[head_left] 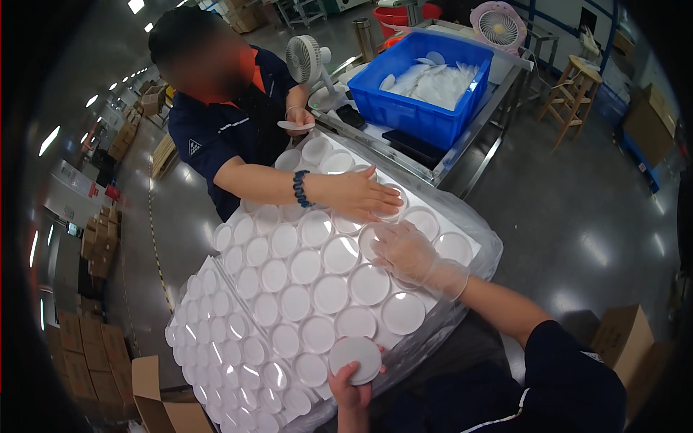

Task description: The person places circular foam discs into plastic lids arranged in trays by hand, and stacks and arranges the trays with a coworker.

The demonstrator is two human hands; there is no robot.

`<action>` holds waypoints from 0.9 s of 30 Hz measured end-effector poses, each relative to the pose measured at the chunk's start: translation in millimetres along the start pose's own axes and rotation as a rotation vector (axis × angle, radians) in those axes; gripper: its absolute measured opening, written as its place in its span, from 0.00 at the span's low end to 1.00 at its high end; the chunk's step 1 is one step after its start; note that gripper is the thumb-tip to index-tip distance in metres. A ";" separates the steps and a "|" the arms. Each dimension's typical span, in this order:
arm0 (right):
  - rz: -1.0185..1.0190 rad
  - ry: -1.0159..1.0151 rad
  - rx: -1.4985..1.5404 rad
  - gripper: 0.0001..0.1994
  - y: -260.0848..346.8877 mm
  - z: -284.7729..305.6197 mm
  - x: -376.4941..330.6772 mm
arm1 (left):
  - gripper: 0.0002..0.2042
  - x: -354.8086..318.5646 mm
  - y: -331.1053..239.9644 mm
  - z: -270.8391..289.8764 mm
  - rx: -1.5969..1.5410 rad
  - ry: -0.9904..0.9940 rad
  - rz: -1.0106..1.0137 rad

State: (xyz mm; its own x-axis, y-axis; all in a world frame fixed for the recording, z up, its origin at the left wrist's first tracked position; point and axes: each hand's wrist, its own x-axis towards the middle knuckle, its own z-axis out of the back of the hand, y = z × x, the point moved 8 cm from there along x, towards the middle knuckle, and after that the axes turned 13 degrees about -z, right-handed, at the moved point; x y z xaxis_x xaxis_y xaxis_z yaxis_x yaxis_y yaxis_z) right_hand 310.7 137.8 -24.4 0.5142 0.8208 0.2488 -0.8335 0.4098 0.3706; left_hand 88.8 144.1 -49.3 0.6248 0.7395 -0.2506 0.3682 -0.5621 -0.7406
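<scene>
Low in the view, my bare left hand is closed around a flat white disc, thumb over its face; whether more discs lie beneath it I cannot tell. My right hand, in a clear thin glove, has its fingers bent together over a round white lid among the rows. What the fingertips pinch, if anything, is hidden. Rows of shallow, rimmed white lids cover the white sheet before me. Across from me a co-worker's hand lies over lids beside my right hand; their other hand holds white discs.
A blue bin of loose white discs stands on a metal-framed table at the far side. Two fans stand near it. Clear plastic hangs around the sheet's edge. Open cardboard boxes stand right and lower left; a wooden stool is far right.
</scene>
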 end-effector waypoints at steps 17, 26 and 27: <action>0.161 0.350 -0.166 0.23 11.6 4.1 7.0 | 0.25 -5.7 -8.2 -10.9 -0.011 0.097 0.026; 0.262 0.377 -0.191 0.22 12.8 -10.1 13.7 | 0.23 -17.5 -16.1 -9.9 -0.028 0.064 -0.027; 0.263 0.130 -0.093 0.23 25.2 5.6 7.4 | 0.23 -17.8 -16.7 -11.2 -0.027 0.070 -0.035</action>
State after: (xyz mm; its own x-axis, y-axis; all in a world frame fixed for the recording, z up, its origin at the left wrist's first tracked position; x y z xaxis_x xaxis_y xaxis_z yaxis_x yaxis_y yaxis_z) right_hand 294.6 151.9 -8.2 0.2535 0.9450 0.2066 -0.9525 0.2066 0.2237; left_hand 79.3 136.2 -25.5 0.6577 0.7315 -0.1800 0.4083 -0.5469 -0.7309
